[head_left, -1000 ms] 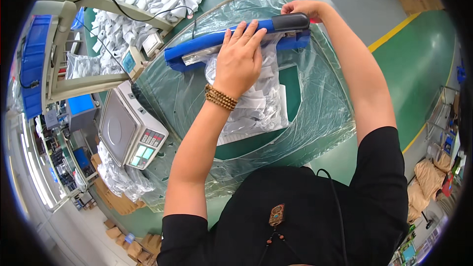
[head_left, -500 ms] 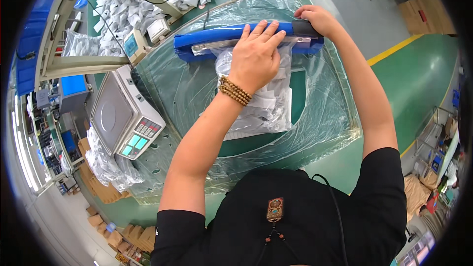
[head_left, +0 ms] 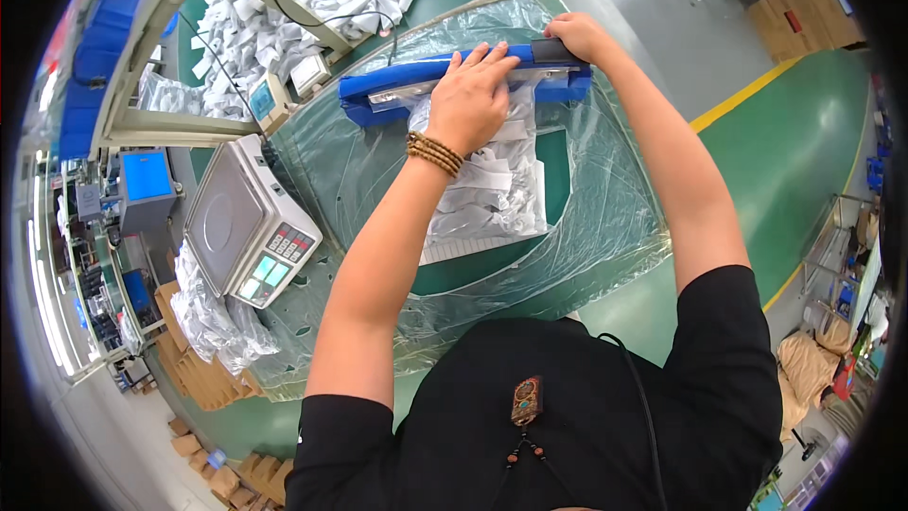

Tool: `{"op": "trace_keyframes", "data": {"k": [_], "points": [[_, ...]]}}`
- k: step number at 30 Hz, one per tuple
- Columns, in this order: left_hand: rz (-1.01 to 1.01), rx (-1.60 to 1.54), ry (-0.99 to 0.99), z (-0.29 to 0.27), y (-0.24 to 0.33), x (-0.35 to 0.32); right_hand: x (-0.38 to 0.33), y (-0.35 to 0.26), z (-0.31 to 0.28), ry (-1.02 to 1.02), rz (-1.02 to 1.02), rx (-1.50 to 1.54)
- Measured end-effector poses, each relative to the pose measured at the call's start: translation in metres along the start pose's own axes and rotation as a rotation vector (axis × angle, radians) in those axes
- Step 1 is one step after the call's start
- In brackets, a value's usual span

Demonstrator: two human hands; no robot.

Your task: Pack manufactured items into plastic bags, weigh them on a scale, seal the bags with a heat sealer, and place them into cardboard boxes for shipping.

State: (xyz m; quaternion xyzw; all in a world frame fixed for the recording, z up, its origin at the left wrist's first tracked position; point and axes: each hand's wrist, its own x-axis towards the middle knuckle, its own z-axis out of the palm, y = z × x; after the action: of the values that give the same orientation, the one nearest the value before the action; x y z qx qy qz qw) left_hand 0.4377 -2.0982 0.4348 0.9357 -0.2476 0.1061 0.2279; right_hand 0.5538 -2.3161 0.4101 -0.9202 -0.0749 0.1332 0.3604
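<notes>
A blue bag sealer (head_left: 388,82) with a metal strip along its front lies across the far part of the green table. My right hand (head_left: 579,36) is closed around the dark grip (head_left: 558,53) at the right end of its arm. My left hand (head_left: 468,102) rests on the arm's middle, fingers stretched over the blue top. The mouth of a clear plastic bag (head_left: 487,194) runs into the sealer under that hand. White pieces fill the bag, which lies flat toward me. My left hand and wrist hide part of its upper end.
Clear plastic sheeting (head_left: 605,227) covers the table around the sealer. To the left stands a weighing scale (head_left: 251,218) with a lit display, a filled clear bag (head_left: 213,312) beside it. A large heap of white pieces (head_left: 284,14) lies behind a pale frame (head_left: 170,128).
Both hands keep their places on the sealer. The whole scene has shifted slightly in view, with the sealer and bag a little farther left.
</notes>
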Motion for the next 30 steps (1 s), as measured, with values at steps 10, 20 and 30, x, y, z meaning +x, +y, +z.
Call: {"op": "trace_keyframes", "data": {"k": [10, 20, 30], "points": [[-0.663, -0.776, 0.866, -0.013, -0.056, -0.100, -0.102, -0.005, 0.026, 0.437, -0.226, 1.049], [-0.913, -1.609, 0.048, 0.028, -0.078, -0.127, -0.148, -0.007, 0.133, -0.001, 0.304, 1.005], [-0.881, -1.471, 0.006, 0.013, -0.053, -0.110, -0.141, -0.005, 0.143, -0.029, 0.123, 1.075]]}}
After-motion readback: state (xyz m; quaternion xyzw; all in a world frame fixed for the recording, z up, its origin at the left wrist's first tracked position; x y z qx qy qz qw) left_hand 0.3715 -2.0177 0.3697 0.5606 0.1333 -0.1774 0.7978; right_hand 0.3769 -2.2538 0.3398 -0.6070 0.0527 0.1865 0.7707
